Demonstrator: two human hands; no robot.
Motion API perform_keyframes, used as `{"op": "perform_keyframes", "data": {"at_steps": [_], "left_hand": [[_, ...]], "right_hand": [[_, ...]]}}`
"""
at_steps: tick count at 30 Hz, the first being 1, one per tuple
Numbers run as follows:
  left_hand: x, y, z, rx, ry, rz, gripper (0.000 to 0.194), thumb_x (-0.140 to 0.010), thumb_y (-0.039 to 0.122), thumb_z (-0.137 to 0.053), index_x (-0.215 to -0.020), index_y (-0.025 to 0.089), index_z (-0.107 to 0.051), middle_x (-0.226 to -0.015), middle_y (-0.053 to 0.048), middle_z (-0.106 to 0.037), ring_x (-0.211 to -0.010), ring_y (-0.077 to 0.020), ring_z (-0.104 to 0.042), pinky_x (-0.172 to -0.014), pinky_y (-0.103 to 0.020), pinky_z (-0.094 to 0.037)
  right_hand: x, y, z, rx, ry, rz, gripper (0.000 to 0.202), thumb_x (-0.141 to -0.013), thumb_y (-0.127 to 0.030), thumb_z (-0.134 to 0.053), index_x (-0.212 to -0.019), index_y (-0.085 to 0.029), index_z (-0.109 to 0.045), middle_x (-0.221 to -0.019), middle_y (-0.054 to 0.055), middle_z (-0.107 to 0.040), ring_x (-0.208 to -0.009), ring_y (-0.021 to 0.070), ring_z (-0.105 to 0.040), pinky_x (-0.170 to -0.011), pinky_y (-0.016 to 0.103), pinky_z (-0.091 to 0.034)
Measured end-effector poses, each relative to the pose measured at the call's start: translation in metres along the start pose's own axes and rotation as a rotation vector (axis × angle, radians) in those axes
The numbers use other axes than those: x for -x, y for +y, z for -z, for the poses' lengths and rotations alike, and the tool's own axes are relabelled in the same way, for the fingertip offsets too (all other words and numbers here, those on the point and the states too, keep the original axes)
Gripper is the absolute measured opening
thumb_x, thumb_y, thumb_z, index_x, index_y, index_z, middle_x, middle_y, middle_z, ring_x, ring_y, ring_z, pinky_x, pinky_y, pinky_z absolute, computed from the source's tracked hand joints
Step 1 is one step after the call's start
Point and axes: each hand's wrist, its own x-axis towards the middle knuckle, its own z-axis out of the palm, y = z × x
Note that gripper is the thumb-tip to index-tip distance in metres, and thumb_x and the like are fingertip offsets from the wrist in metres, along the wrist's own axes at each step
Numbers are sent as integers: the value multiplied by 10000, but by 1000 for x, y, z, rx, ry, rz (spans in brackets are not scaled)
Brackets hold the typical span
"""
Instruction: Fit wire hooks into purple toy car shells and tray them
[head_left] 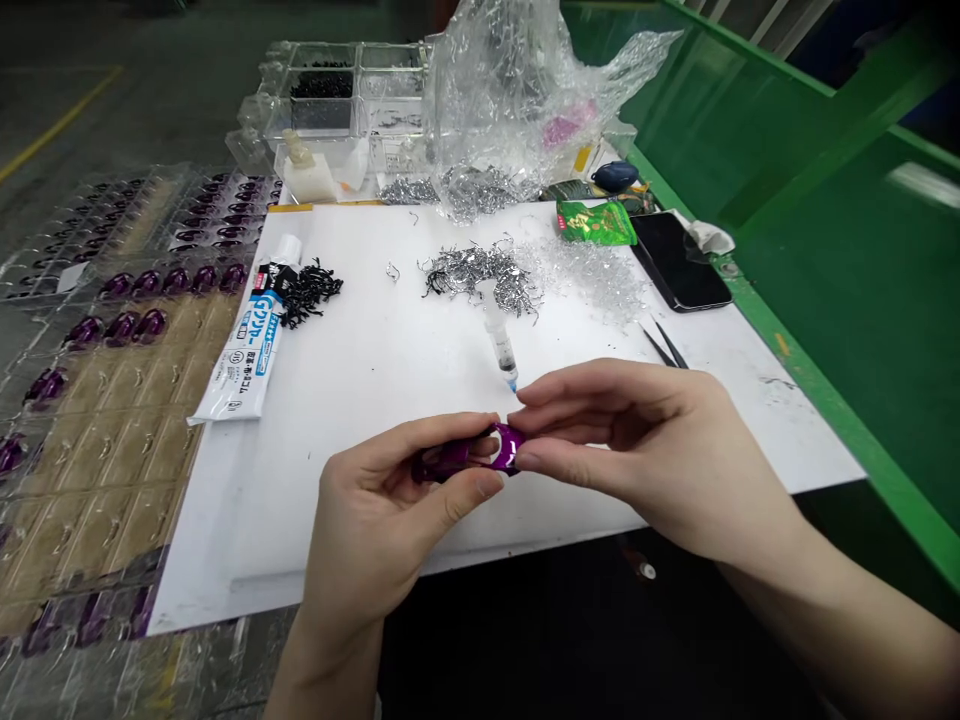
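Observation:
Near the front of the white board [360,370], my left hand [390,510] has its thumb and fingers closed round a glossy purple part [510,446] with a white ring-like area. My right hand [637,430] pinches the right end of the same part between thumb and fingers. Just beyond the fingertips lies a clear syringe [499,335] with a blue tip. Behind it is a pile of silvery and black wire-like pieces [480,272], with a heap of clear small pieces [600,280] to its right. Black tweezers [666,345] lie past my right hand.
A glue tube [244,355] and black small pieces [311,292] lie at left. Plastic trays [105,420] with purple parts stand further left. At right are a phone [682,262], a green packet [596,222] and a green rim [795,370]. Plastic bag [510,90] behind.

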Motion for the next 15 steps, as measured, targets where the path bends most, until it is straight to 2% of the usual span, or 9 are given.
{"op": "perform_keyframes", "data": {"at_steps": [4,7,11,15], "left_hand": [[8,-2,-1,-98,80,-69,336,-752,168,-1024,-1048,290,-922,-1093,-29,-900,-1001,-261,-864,-926,-341,-736],[11,-2,-2,-112,98,-120,365,-736,171,-1035,-1056,305,-923,-1094,-21,-899,-996,-253,-859,-901,-324,-734],[12,-3,-3,-25,104,-150,413,-720,153,-1045,-1056,357,-919,-1076,23,-900,-943,-202,-855,-839,-252,-719],[13,-3,-1,-44,91,-140,385,-730,175,-1046,-1050,347,-919,-1101,10,-899,-1019,-236,-857,-889,-294,-722]], "right_hand": [[1,-2,2,25,-61,-32,542,-704,-85,-1035,-1144,-361,-880,-978,-10,-876,-900,232,-872,-859,233,-735],[2,0,3,57,-103,32,549,-762,-71,-995,-1186,-395,-869,-1019,-29,-875,-931,206,-870,-894,220,-725],[4,5,3,91,-63,156,694,-756,-36,-990,-1284,-452,-822,-1073,-56,-874,-919,185,-869,-894,233,-731],[4,3,6,174,-120,207,758,-780,-67,-994,-1366,-496,-775,-1095,-65,-870,-1001,206,-864,-947,259,-725]]}}
